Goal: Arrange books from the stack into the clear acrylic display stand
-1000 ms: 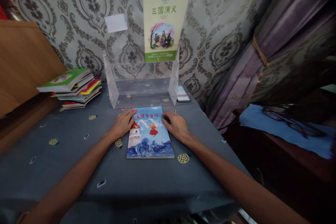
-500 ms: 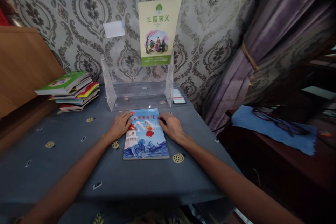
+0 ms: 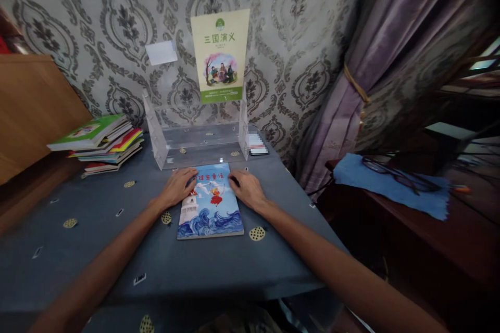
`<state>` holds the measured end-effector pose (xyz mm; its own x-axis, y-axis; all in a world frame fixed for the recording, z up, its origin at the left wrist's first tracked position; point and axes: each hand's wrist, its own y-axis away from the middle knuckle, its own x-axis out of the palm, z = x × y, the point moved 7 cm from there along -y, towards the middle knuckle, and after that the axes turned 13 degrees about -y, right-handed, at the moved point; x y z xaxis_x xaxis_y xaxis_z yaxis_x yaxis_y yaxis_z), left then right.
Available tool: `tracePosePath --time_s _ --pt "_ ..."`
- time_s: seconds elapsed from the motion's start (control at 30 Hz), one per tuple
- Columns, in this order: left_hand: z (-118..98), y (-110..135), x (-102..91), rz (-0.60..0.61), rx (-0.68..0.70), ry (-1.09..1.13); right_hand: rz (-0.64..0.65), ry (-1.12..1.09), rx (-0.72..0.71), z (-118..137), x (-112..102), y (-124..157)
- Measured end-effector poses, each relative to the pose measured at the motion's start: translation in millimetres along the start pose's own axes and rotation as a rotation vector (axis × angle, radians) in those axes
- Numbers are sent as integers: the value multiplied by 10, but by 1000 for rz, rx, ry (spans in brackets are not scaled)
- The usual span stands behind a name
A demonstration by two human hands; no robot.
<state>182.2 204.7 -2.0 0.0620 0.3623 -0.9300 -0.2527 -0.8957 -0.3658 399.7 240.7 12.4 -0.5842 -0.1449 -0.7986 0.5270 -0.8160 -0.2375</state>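
Note:
A blue picture book (image 3: pixel 211 207) with waves and a lighthouse on its cover lies flat on the grey tablecloth (image 3: pixel 117 250). My left hand (image 3: pixel 177 187) rests on its upper left corner with fingers curled over the edge. On the book's upper right edge sits my right hand (image 3: pixel 247 190), fingers pressed down on it. Just behind stands a clear acrylic rack (image 3: pixel 197 140), and a green-and-cream book (image 3: pixel 221 54) stands upright at the rack's back.
A stack of several colourful books (image 3: pixel 99 143) lies at the left, beside a wooden panel (image 3: pixel 31 109). A purple curtain (image 3: pixel 371 62) hangs at the right, with a blue cloth (image 3: pixel 390 190) on a dark surface below it. The table's edge runs near me.
The view has drifted so everything sits a little further left and lower in frame. Both hands stay on the blue book's top corners; the book has not lifted.

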Motion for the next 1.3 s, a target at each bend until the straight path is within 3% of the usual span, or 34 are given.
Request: tracePosePath --time_s 0.4,0.73,1.0,1.3 --pt "-449 -397 81 28 170 32 -8 5 -5 25 -15 5" --pt "-665 -648 142 36 258 -62 -10 32 -6 53 -30 10" --pt "-726 -786 194 58 233 -150 -7 6 -7 47 -39 10" --pt "-657 -845 290 48 209 19 -2 -69 5 -70 2 -45"
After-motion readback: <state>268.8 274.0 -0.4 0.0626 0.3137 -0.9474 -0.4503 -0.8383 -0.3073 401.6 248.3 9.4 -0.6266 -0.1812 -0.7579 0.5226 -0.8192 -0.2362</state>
